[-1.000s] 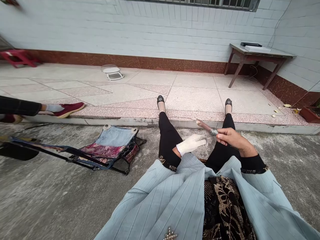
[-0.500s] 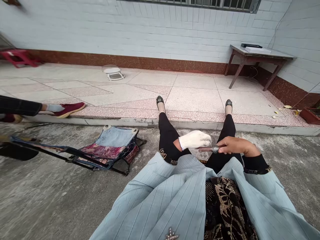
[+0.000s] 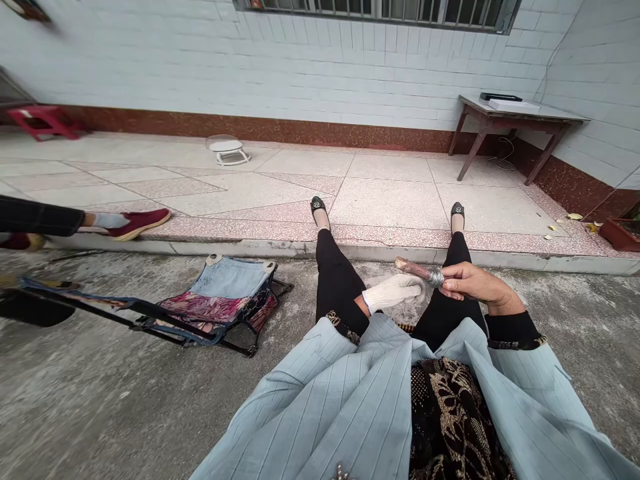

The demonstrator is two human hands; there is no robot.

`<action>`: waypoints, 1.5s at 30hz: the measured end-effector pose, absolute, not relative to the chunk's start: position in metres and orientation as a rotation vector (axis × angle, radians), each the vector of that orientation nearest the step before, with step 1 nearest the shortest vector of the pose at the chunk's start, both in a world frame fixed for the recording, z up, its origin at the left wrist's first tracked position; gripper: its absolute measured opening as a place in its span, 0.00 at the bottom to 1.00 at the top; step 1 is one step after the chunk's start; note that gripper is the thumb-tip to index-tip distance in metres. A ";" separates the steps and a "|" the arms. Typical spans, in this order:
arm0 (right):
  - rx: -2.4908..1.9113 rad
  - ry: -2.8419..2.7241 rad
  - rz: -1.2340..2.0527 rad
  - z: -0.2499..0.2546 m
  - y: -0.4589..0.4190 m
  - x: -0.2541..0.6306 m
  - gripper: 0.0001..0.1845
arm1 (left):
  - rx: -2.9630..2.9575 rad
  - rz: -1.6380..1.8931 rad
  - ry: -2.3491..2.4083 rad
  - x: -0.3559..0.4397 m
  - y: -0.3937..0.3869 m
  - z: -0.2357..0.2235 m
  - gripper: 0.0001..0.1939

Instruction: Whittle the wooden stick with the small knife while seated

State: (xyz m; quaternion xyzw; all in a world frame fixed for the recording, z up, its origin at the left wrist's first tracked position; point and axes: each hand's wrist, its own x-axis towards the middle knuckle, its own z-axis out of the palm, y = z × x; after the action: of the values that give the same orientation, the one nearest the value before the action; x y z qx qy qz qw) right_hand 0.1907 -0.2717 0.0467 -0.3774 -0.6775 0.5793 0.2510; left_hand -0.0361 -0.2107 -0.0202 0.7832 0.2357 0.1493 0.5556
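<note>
Head view, the only one. Mid-frame, just above my lap, my bare right hand (image 3: 475, 281) is clamped around a reddish-brown rod (image 3: 415, 269) near its lower end, fingers curled up to a silvery metal band (image 3: 435, 277). The rod tilts up toward the left of the frame, its far tip standing clear of my fingers. It may be wood, but it is too small to be sure. My left hand (image 3: 393, 293), in a white knit glove (image 3: 395, 291), lies just below and left of the rod, flat and closed on nothing. Hands apart but close; whether the glove's tip touches the rod I cannot tell.

My judgement: the step in hand is holding the rod up in 1 hand, and any work on it would call for bringing the glove across that short gap.

Around me, black trousers (image 3: 336, 280) and a pale blue striped jacket (image 3: 350, 400) fill the lower centre. Left of my knees, a low folding chair (image 3: 233, 280) sits on the concrete floor (image 3: 100, 400). At middle left, another person's leg ends in a red shoe (image 3: 140, 223). At upper right, a wooden desk (image 3: 520, 119) carries a flat white box (image 3: 513, 104). At upper left stands a red stool (image 3: 43, 121).
</note>
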 end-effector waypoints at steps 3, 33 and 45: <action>-1.124 -1.718 1.468 0.044 -0.267 0.187 0.20 | 1.943 0.355 0.480 -0.037 -0.210 -0.017 0.17; -1.536 -1.739 1.068 0.037 -0.253 0.190 0.18 | 2.284 0.320 0.544 -0.043 -0.217 -0.003 0.13; -0.999 -2.337 1.791 0.055 -0.277 0.196 0.18 | 2.201 0.423 0.476 -0.053 -0.190 0.024 0.11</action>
State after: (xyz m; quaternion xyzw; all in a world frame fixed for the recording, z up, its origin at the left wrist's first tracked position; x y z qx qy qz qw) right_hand 0.1956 -0.2771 0.0545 -0.3213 -0.7516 0.5759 0.0160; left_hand -0.0527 -0.1903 0.0243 0.8751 0.1892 0.1683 0.4124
